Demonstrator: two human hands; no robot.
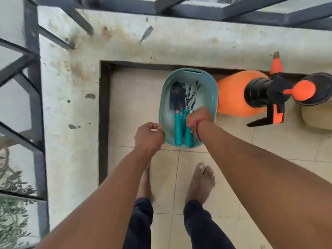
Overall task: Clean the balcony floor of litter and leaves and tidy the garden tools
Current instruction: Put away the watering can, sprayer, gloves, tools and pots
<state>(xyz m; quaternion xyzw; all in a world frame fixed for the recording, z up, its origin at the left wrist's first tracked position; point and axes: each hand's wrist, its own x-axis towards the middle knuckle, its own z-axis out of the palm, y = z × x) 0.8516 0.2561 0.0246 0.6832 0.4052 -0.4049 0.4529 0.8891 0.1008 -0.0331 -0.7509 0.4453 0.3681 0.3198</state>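
A teal basket sits on the tiled balcony floor by the wall, with an orange sprayer just beside it on the right. Inside lie a trowel, a hand rake and a third tool. They point away from the person, handles nearest. The right hand, nearer the tools, has its grip curled round the third tool's handle. The left hand is curled at the basket's left rim; whether its grip holds the rim cannot be told.
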